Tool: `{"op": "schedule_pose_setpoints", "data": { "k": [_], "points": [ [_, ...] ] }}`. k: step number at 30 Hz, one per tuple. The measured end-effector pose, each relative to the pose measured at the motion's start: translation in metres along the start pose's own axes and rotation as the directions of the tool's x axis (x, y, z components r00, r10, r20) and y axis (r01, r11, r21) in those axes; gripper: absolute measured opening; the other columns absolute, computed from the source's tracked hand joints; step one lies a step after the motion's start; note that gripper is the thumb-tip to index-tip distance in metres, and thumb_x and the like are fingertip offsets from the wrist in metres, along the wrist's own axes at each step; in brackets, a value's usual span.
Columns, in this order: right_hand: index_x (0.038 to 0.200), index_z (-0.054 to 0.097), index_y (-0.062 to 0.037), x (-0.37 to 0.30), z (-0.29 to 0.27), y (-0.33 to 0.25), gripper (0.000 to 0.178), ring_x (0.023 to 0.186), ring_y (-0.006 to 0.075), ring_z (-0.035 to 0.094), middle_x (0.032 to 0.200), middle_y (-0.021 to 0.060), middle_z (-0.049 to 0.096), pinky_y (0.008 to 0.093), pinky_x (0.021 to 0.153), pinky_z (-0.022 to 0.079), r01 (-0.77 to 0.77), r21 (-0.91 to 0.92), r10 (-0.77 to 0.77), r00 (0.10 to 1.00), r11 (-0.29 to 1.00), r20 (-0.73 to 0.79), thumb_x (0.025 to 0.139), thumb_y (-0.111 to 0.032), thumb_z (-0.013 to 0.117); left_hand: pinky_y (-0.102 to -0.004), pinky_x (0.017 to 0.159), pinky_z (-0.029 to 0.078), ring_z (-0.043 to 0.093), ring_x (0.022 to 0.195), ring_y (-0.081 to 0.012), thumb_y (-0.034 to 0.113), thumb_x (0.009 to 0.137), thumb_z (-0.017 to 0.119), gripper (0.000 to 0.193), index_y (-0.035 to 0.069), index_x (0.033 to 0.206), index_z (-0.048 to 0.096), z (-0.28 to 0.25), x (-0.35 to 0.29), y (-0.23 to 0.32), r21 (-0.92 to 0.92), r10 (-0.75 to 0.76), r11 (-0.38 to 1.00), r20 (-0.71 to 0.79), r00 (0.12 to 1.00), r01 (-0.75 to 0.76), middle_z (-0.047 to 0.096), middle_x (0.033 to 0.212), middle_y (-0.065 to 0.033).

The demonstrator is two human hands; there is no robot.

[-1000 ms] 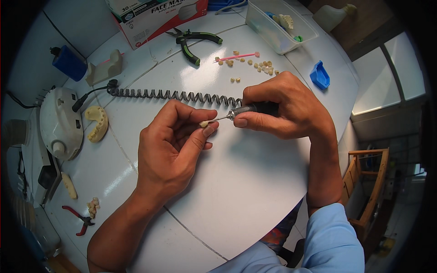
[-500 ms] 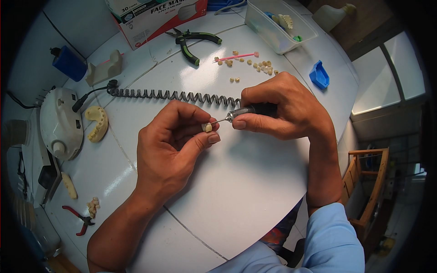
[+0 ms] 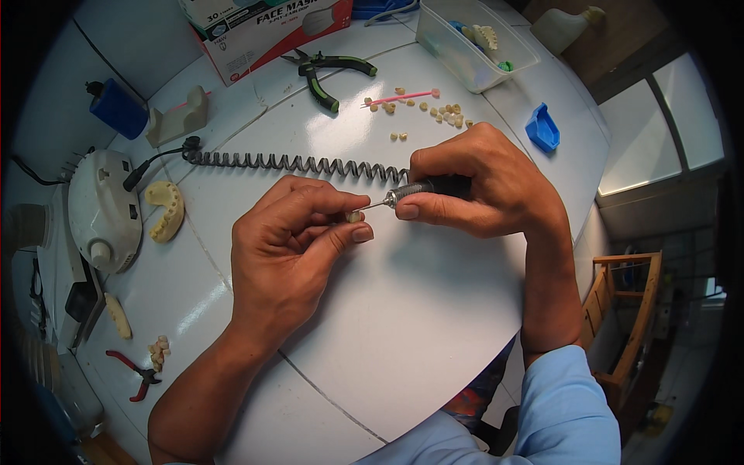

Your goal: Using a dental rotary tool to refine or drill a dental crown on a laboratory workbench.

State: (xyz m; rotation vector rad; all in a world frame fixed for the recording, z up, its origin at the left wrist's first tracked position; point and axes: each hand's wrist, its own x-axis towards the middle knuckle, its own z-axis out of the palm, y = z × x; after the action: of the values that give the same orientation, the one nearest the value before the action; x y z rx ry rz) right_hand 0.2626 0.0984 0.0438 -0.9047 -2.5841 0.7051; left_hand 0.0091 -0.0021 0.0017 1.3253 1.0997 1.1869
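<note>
Between the thumb and fingers of my left hand (image 3: 291,236) is a small cream tooth crown (image 3: 354,218), partly covered by the fingertips. My right hand (image 3: 480,186) grips a black and silver rotary handpiece (image 3: 426,188), its thin metal bit pointing left. The bit's tip reaches the crown and my left fingertips; whether it touches the crown I cannot tell. A black coiled cord (image 3: 302,163) runs from the handpiece toward a white control unit (image 3: 105,209) at the left. Beyond my hands lie several loose tooth crowns (image 3: 449,116) and a pink stick (image 3: 399,98).
Black-green pliers (image 3: 322,74), a mask box (image 3: 271,35) and a clear plastic bin (image 3: 473,66) stand at the back. A blue tray (image 3: 543,129) lies right. At left are a dental model (image 3: 165,211), red-handled cutters (image 3: 139,377) and more small pieces (image 3: 159,353).
My left fingers have shifted around the crown, the index finger now stretched over its top, and the crown has turned. My right hand and the handpiece stay almost in place.
</note>
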Motion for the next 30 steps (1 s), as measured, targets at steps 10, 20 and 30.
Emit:
{"op": "schedule_pose_setpoints", "data": {
  "k": [10, 20, 30],
  "points": [
    [0.066, 0.069, -0.0076, 0.000, -0.001, -0.001, 0.061, 0.044, 0.0244, 0.053, 0.050, 0.0071, 0.053, 0.0406, 0.049, 0.037, 0.000, 0.009, 0.000, 1.000, 1.000, 0.001, 0.097, -0.059, 0.080, -0.0324, 0.101, 0.067, 0.079, 0.111, -0.0200, -0.007, 0.097, 0.079, 0.026, -0.002, 0.123, 0.076, 0.001, 0.000, -0.005, -0.055, 0.044, 0.998, -0.003, 0.999, -0.044, 0.077, 0.123, -0.0143],
    [0.069, 0.071, -0.0082, 0.001, -0.001, -0.006, 0.058, 0.046, 0.0254, 0.056, 0.051, 0.0069, 0.055, 0.0405, 0.050, 0.040, -0.006, -0.036, 0.006, 1.000, 0.999, 0.013, 0.097, -0.058, 0.080, -0.0314, 0.101, 0.065, 0.079, 0.108, -0.0178, -0.004, 0.098, 0.082, 0.022, -0.003, 0.117, 0.070, 0.002, 0.000, 0.008, -0.022, -0.076, 0.997, -0.018, 0.997, 0.076, 0.079, 0.112, -0.0123],
    [0.069, 0.071, -0.0086, 0.001, -0.002, -0.007, 0.057, 0.045, 0.0250, 0.056, 0.051, 0.0066, 0.055, 0.0408, 0.049, 0.039, -0.005, -0.049, 0.005, 1.000, 0.999, 0.012, 0.098, -0.057, 0.079, -0.0308, 0.100, 0.065, 0.079, 0.106, -0.0168, -0.003, 0.097, 0.083, 0.024, -0.002, 0.116, 0.069, 0.002, 0.001, 0.009, -0.016, -0.097, 0.995, -0.016, 0.995, 0.097, 0.078, 0.113, -0.0122]
  ]
}}
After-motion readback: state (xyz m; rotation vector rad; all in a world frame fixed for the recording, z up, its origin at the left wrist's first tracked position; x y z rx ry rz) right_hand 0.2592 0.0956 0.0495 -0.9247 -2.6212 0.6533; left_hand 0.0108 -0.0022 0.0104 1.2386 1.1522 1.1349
